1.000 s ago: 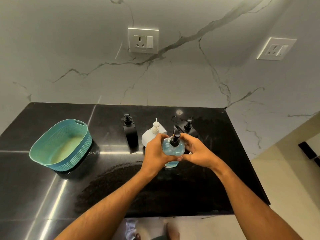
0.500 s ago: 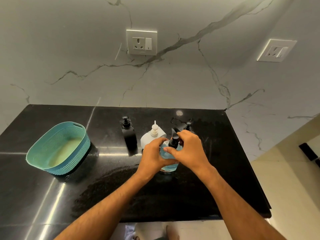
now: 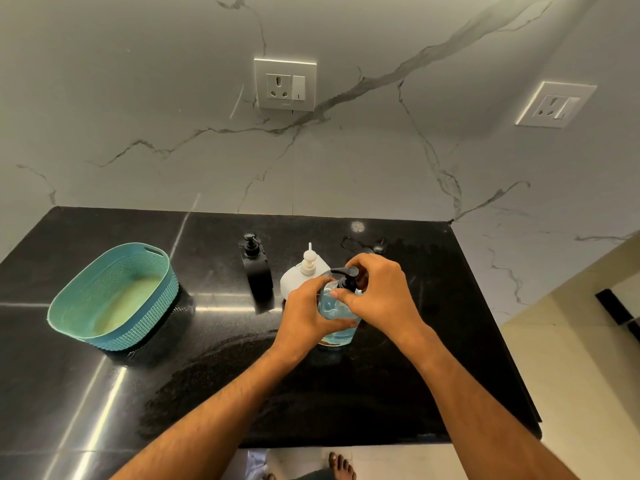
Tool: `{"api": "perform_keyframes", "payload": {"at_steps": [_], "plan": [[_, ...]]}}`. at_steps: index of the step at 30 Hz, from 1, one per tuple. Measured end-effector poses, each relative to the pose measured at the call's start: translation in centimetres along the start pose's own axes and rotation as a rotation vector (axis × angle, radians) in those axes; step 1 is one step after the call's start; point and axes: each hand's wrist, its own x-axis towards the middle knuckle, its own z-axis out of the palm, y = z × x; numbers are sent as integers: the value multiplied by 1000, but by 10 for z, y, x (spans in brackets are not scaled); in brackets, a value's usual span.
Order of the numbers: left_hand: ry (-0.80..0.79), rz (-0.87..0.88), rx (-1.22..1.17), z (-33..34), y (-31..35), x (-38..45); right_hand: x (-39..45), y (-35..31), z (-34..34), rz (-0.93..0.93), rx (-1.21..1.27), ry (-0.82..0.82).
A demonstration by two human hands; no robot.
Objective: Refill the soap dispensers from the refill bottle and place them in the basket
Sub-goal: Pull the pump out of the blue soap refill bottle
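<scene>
The clear plastic bottle of blue liquid soap is gripped around its body by the left hand. The right hand is closed from above on the bottle's black pump head, probably to unscrew it. The bottle stands upright on the black polished counter, so its long axis points up into the right hand. Just behind it, a white pump dispenser and a black rectangular dispenser are seen. The teal woven plastic basket is placed well apart, on the left hand's side.
</scene>
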Motion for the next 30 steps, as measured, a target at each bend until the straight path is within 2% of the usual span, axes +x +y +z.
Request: {"api": "perform_keyframes", "payload": {"at_steps": [6, 11, 16, 21, 26, 30], "plan": [[5, 10, -13, 1, 0, 1, 0, -2, -9, -36, 120, -154], [12, 6, 9, 1, -5, 1, -1, -5, -4, 0, -4, -38], [10, 9, -23, 2, -4, 2, 1, -7, -10, -39, 114, -148], [21, 7, -18, 3, -5, 0, -1, -9, -3, 21, -42, -13], [1, 9, -47, 2, -5, 1, -2, -10, -5, 15, 128, -76], [4, 6, -17, 3, -10, 1, -3, -11, -2, 131, 52, -9]]}}
